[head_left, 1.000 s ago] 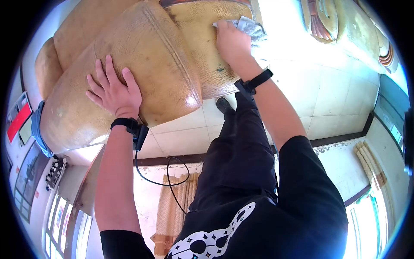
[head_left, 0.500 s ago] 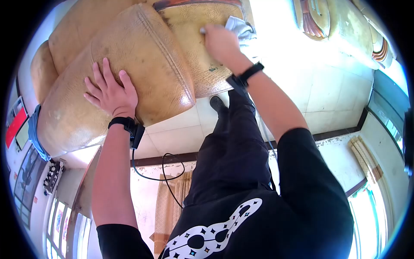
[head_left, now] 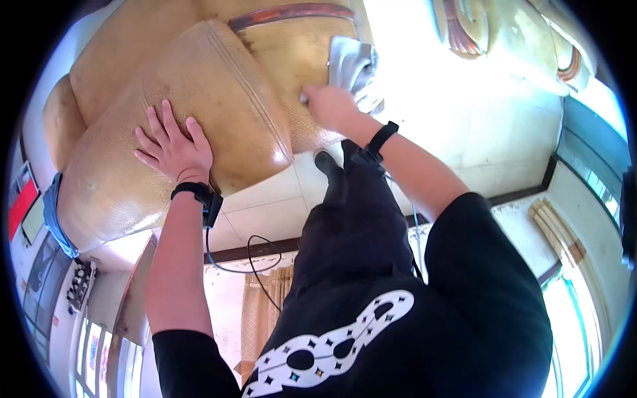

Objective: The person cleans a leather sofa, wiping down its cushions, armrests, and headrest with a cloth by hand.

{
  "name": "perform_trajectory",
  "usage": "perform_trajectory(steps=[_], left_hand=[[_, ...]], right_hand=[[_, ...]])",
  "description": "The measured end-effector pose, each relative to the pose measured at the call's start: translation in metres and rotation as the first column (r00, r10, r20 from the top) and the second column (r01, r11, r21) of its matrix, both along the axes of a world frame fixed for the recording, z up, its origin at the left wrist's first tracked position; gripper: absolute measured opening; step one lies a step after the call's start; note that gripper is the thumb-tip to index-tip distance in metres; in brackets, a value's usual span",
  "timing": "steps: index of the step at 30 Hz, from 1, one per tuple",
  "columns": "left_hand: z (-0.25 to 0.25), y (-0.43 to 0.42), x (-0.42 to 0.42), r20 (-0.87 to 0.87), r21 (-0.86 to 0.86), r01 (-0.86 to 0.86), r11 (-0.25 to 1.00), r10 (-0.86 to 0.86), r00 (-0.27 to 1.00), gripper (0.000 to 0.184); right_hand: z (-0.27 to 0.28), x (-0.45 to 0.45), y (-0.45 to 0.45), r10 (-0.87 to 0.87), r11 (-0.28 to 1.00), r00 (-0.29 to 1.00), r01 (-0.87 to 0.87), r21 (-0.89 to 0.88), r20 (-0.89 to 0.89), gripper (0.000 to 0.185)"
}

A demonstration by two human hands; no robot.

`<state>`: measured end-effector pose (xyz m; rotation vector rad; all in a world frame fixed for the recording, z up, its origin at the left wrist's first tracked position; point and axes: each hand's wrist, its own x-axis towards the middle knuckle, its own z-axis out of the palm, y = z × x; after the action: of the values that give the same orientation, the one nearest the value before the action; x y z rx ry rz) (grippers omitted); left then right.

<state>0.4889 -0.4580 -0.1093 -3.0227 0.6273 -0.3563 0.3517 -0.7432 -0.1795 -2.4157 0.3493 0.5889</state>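
On the cushion, head view: the left hand is laid palm down, its fingers spread; nothing is grasped by it.
Right of the cushion: the right hand is seen with fingers curled, the grey cloth being grasped in them.
Grey cloth: it is held over the sofa arm, near the cushion's right edge, much of it spread out past the knuckles; how firmly it is pressed cannot be told.
Trim: it is set along the sofa arm, beyond the cushion's upper right corner.
Blue cloth: it is draped at the cushion's left end.
Cable: it is looped below the cushion, near the left wrist.
Shoe: it is seen on the floor, just beside the cushion's right corner.
Second sofa: it is placed well apart, right of the cushion.
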Motion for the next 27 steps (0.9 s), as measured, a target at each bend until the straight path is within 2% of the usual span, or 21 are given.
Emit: perform_trajectory(steps=[2,4,5,6,8,9,11,13,16,17,18,19,20,22,24,25,27], left_hand=[[0.001,0.004,-0.006,-0.009,0.001,-0.013,1.0,0.013,1.0,0.062],[-0.002,0.004,-0.003,-0.008,0.005,-0.01,1.0,0.01,1.0,0.062],[-0.003,0.002,-0.003,-0.006,-0.001,-0.001,1.0,0.001,1.0,0.062],[-0.001,0.002,-0.003,-0.005,-0.002,-0.003,1.0,0.003,1.0,0.062],[-0.003,0.002,-0.005,-0.011,-0.004,-0.011,1.0,0.011,1.0,0.062],[-0.001,0.001,-0.006,-0.018,-0.008,-0.005,1.0,0.005,1.0,0.061],[0.0,0.006,0.001,0.007,0.004,-0.016,1.0,0.016,1.0,0.061],[0.0,0.003,-0.004,0.0,0.002,-0.009,1.0,0.009,1.0,0.061],[-0.002,0.004,-0.001,-0.006,-0.019,-0.01,1.0,0.01,1.0,0.063],[-0.003,0.005,0.001,0.001,-0.032,0.004,0.999,-0.004,1.0,0.063],[-0.003,0.005,0.001,0.003,-0.042,0.009,0.999,-0.009,1.0,0.063],[-0.004,0.005,-0.002,0.001,-0.046,0.005,0.999,-0.005,1.0,0.063],[-0.005,0.005,-0.002,-0.001,-0.032,-0.007,0.999,0.006,1.0,0.062],[-0.002,0.004,-0.003,-0.008,0.003,-0.02,1.0,0.02,1.0,0.061],[-0.004,0.006,-0.006,-0.006,0.0,-0.016,1.0,0.016,1.0,0.061],[-0.003,0.006,-0.002,0.001,-0.007,-0.002,1.0,0.002,1.0,0.061],[0.001,0.007,-0.007,-0.025,0.022,-0.013,1.0,0.013,1.0,0.061]], right_hand=[[0.009,-0.019,-0.005,0.182,0.981,0.98,-0.175,0.078,-0.081,0.02],[0.015,0.006,-0.028,0.22,0.975,0.974,-0.222,-0.032,-0.051,0.022],[0.017,0.029,-0.042,0.155,0.986,0.987,-0.157,-0.052,-0.045,0.024],[0.018,0.051,-0.057,0.027,0.996,0.995,-0.019,-0.086,0.096,0.024],[-0.02,0.065,-0.046,-0.133,0.978,0.966,0.164,-0.13,0.221,0.023],[-0.025,0.053,-0.032,-0.121,0.984,0.971,0.145,-0.102,0.206,0.022],[-0.014,0.023,-0.001,-0.078,0.994,0.974,0.091,-0.052,0.21,0.021],[0.01,-0.013,0.017,0.081,0.995,0.993,-0.085,-0.047,-0.088,0.021],[0.028,-0.001,-0.014,0.353,0.935,0.935,-0.353,-0.01,-0.039,0.02],[0.035,0.016,-0.021,0.325,0.92,0.936,-0.346,-0.183,-0.135,0.022],[0.026,0.037,-0.042,0.166,0.981,0.985,-0.171,-0.098,-0.051,0.022],[0.031,0.06,-0.063,0.083,0.988,0.996,-0.079,-0.129,0.02,0.022],[0.032,0.081,-0.069,-0.118,0.973,0.993,0.115,-0.198,-0.002,0.021],[-0.018,0.07,-0.038,-0.091,0.956,0.97,0.148,-0.252,0.224,0.021],[-0.011,0.036,-0.001,-0.1,0.981,0.961,0.139,-0.138,0.258,0.02],[-0.002,0.016,0.009,-0.068,0.992,0.991,0.08,-0.101,0.115,0.021],[0.007,-0.028,0.018,0.109,0.993,0.994,-0.11,-0.036,-0.022,0.022]])
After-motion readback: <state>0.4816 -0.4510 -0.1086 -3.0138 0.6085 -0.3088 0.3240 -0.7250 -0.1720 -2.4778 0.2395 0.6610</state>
